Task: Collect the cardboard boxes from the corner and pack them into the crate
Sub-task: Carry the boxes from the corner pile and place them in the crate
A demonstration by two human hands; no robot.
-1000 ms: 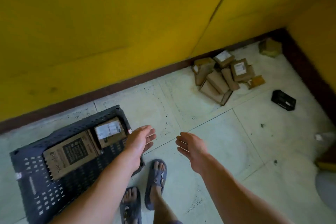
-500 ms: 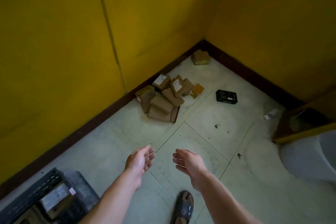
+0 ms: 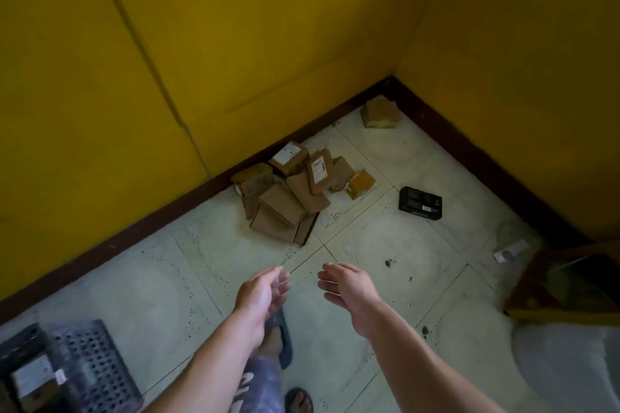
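Left hand (image 3: 265, 288) and right hand (image 3: 349, 285) hung empty, fingers relaxed, below the cardboard boxes (image 3: 288, 198) heaped mid-frame; the crate (image 3: 90, 365) sat lower left. Taking top boxes first looked wisest.

Left hand (image 3: 263, 288) and right hand (image 3: 349, 283) empty, fingers relaxed, over tiled floor (image 3: 379, 245), heap of cardboard boxes (image 3: 292, 193) beyond the fingertips against yellow wall (image 3: 268, 43), dark crate (image 3: 77, 375) behind the left hand
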